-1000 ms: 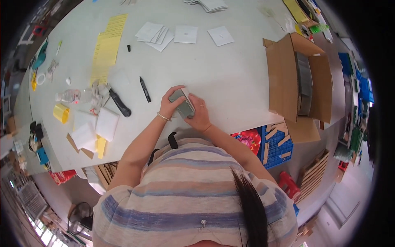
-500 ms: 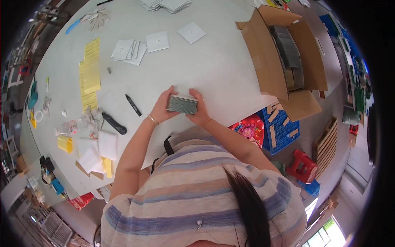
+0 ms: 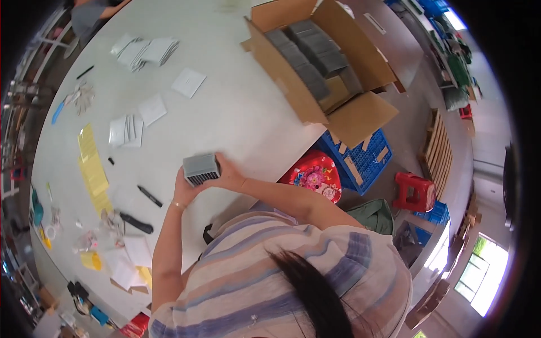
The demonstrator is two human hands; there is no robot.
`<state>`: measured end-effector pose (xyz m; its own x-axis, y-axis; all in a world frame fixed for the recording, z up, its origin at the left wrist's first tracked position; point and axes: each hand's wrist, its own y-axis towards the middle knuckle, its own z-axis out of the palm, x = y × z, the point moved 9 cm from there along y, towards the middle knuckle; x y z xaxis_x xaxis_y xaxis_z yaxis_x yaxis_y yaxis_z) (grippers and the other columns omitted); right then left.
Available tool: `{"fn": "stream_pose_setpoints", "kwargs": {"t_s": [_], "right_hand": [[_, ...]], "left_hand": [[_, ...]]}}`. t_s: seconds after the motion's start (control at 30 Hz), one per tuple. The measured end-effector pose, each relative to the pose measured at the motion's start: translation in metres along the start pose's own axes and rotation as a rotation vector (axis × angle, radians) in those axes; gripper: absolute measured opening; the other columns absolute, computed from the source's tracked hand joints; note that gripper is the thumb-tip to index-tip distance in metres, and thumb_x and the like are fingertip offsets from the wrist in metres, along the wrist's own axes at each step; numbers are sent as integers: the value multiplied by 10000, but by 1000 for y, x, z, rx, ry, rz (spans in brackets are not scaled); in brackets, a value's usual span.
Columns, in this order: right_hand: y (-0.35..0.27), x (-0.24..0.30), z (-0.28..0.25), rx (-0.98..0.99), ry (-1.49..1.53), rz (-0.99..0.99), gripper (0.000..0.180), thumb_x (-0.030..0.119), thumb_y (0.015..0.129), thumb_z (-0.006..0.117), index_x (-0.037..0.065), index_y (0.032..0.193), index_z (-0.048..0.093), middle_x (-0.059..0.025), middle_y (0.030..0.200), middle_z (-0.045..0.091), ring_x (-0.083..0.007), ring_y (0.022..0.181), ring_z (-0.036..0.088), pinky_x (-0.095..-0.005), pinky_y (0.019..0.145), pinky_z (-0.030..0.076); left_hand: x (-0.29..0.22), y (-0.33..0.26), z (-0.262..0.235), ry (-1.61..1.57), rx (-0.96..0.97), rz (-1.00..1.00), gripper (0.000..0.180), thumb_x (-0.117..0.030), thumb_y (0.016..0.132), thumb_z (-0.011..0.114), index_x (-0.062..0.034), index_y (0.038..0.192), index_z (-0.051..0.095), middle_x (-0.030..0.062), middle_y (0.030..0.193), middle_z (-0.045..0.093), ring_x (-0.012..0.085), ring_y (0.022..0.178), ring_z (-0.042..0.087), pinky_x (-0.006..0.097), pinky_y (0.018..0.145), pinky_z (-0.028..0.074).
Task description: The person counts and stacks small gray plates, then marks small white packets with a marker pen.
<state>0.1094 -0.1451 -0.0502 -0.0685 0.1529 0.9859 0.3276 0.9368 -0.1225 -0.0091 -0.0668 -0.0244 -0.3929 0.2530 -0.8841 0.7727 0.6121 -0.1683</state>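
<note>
Between my two hands is a compact stack of thin grey rectangular pieces (image 3: 200, 164), held just over the table's near side. Its flat grey top faces up, and the near side shows dark and light layered edges. My left hand (image 3: 185, 191) wraps the stack's left and near side, a bracelet on its wrist. Pressed against the right end is my right hand (image 3: 229, 176), its fingers closed on the stack. What the fingertips do beneath is hidden. An open cardboard carton (image 3: 287, 87) at the far right holds rows of similar grey stacks (image 3: 298, 65).
White square packets (image 3: 189, 83) lie across the far left of the table (image 3: 236, 121). Nearer are yellow sheets (image 3: 93, 174), a black marker (image 3: 150, 196), a black-handled cutter (image 3: 136, 222) and gloves (image 3: 112, 225). A red floral stool (image 3: 313, 177) and blue crate (image 3: 360, 163) stand right of the table.
My view has swung to the right, bringing the carton's inside into sight. The stack has tipped in my hands, so its broad top face shows. Both hands still grip it.
</note>
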Motion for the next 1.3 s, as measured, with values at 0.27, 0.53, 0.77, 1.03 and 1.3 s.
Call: {"fn": "stream_pose_setpoints", "kwargs": {"t_s": [0.27, 0.53, 0.77, 1.03, 1.3], "right_hand": [[-38, 138, -103, 162, 347, 296, 884, 180, 588, 851, -19, 1311, 382, -149, 1199, 550, -218, 1143, 509, -334, 977, 401], [-22, 286, -378, -191, -681, -152, 686, 114, 592, 830, 65, 1183, 484, -90, 1063, 623, -187, 1019, 594, -325, 878, 455], [30, 209, -470, 68, -1311, -105, 605, 155, 593, 763, 67, 1125, 488, -145, 999, 603, -354, 988, 567, -422, 825, 456], [60, 159, -447, 480, -1534, -217, 544, 141, 599, 722, 91, 1088, 487, -118, 961, 577, -312, 951, 575, -400, 808, 466], [64, 168, -443, 511, -1484, -162, 558, 113, 566, 708, 85, 1077, 486, -116, 931, 568, -318, 931, 571, -402, 796, 467]], "left_hand": [[-126, -17, 32, -769, 4, -118, 974, -157, 623, 820, -59, 1412, 258, 90, 1287, 465, 226, 1189, 478, 370, 997, 401], [-174, 21, 21, -643, -58, 12, 612, -72, 803, 612, -68, 1370, 383, 44, 1144, 542, 163, 1098, 506, 313, 940, 399], [-111, -1, 5, -607, -289, -202, 394, -119, 896, 569, -65, 1278, 490, 28, 1042, 607, 154, 994, 574, 299, 857, 461], [-85, -20, -1, -682, -525, -377, 339, -173, 908, 596, -63, 1221, 528, 20, 999, 617, 141, 917, 599, 283, 827, 461], [-66, -21, 13, -744, -562, -425, 327, -184, 909, 600, -59, 1205, 542, 21, 975, 626, 135, 896, 604, 268, 807, 464]]}}
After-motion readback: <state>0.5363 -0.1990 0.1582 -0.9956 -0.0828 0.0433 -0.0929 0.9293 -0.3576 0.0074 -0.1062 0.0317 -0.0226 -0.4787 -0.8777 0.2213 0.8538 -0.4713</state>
